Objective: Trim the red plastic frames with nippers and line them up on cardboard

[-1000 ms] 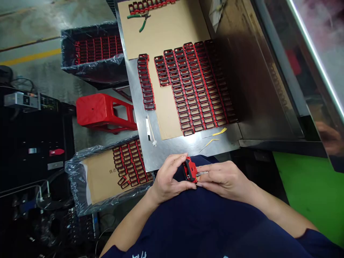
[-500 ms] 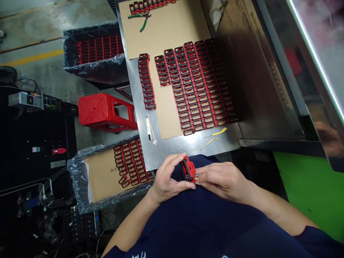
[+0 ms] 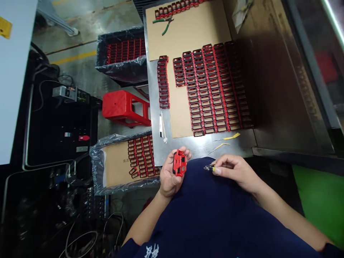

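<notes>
My left hand (image 3: 170, 175) is closed around a small red and black plastic frame (image 3: 179, 162), its red side with cut-outs facing up. To the right, in front of my dark blue shirt, my right hand (image 3: 233, 170) pinches a small metal tool (image 3: 209, 167) with a yellow part by the fingertips. The tool's exact kind is too small to make out, and its tip stands apart from the frame. Just beyond the hands, rows of similar red and black frames (image 3: 205, 89) cover the cardboard sheet (image 3: 178, 122).
Two yellow-ended thin tools (image 3: 222, 145) lie near the metal table's edge (image 3: 185, 143). A white-and-black stick (image 3: 161, 125) and green-handled pliers (image 3: 167, 24) are farther off. Left of the table stand a red stool (image 3: 115, 104) and plastic-lined bins (image 3: 98, 168) of frames. A metal machine wall (image 3: 274, 71) rises at right.
My hands have moved apart, and the metal tool is now away from the frame. The frame has turned in my left hand to show its red face. The camera view has shifted left.
</notes>
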The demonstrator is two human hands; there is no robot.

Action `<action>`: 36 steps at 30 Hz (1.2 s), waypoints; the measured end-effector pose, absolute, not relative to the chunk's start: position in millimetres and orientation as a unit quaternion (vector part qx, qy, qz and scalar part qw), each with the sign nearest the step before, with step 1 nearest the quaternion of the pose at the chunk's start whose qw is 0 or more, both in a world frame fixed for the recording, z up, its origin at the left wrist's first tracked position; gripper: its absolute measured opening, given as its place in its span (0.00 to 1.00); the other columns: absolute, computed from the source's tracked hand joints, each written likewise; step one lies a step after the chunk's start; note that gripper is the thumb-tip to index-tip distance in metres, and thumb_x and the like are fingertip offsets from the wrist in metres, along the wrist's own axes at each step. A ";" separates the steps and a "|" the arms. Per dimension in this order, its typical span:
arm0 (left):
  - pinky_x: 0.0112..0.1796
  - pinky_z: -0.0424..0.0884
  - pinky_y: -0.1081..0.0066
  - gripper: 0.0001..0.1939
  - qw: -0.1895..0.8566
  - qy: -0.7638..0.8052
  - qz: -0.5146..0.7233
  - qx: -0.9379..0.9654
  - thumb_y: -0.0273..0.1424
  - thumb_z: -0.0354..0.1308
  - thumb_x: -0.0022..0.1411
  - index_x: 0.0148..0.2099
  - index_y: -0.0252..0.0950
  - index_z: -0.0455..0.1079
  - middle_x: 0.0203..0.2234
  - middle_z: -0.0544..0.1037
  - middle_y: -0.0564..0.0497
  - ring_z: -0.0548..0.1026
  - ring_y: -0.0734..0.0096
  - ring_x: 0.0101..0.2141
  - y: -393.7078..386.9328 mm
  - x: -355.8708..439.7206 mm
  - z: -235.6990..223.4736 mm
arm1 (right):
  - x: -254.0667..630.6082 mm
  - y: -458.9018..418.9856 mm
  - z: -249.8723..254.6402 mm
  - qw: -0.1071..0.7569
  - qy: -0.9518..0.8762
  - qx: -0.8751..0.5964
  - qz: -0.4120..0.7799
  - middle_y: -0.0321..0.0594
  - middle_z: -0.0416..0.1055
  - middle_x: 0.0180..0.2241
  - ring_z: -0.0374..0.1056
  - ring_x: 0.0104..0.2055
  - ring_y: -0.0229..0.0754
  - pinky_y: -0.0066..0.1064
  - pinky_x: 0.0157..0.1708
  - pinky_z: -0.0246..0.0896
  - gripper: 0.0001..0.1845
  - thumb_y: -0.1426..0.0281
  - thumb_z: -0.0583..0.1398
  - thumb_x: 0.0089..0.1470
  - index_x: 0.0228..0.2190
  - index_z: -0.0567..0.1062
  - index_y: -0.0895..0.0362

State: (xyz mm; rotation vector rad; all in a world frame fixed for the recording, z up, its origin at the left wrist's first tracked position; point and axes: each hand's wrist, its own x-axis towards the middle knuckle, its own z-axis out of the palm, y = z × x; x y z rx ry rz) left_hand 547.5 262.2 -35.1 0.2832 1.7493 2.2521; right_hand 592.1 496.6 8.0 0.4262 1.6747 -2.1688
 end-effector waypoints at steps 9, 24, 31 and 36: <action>0.58 0.71 0.46 0.43 0.138 0.635 0.753 0.107 0.62 0.56 0.58 0.67 0.45 0.55 0.63 0.68 0.37 0.70 0.47 0.62 263.3 557.0 -38.4 | 582.9 547.9 9.0 0.248 0.793 -0.117 -0.543 0.36 0.78 0.36 0.76 0.37 0.40 0.26 0.38 0.71 0.07 0.66 0.64 0.62 0.35 0.84 0.51; 0.64 0.49 0.39 0.30 0.033 0.972 0.218 -0.076 0.44 0.66 0.54 0.52 0.26 0.71 0.52 0.75 0.27 0.63 0.38 0.62 276.0 307.9 -126.0 | 599.5 475.4 12.7 0.211 0.785 0.083 -0.576 0.39 0.77 0.37 0.73 0.36 0.41 0.29 0.38 0.68 0.11 0.62 0.63 0.60 0.35 0.83 0.54; 0.65 0.48 0.42 0.41 0.028 0.984 0.152 -0.092 0.51 0.61 0.57 0.62 0.25 0.62 0.60 0.68 0.29 0.58 0.42 0.65 276.3 309.4 -141.5 | 600.5 461.9 18.1 0.227 0.776 0.145 -0.570 0.38 0.77 0.39 0.72 0.38 0.41 0.30 0.41 0.65 0.10 0.62 0.63 0.59 0.35 0.83 0.53; 0.58 0.62 0.48 0.29 0.075 0.986 0.119 -0.085 0.46 0.58 0.60 0.58 0.32 0.69 0.55 0.74 0.35 0.68 0.43 0.59 241.2 343.6 -142.7 | 596.5 458.5 14.9 0.223 0.763 0.159 -0.585 0.38 0.77 0.39 0.72 0.39 0.42 0.31 0.43 0.65 0.10 0.61 0.63 0.59 0.36 0.83 0.53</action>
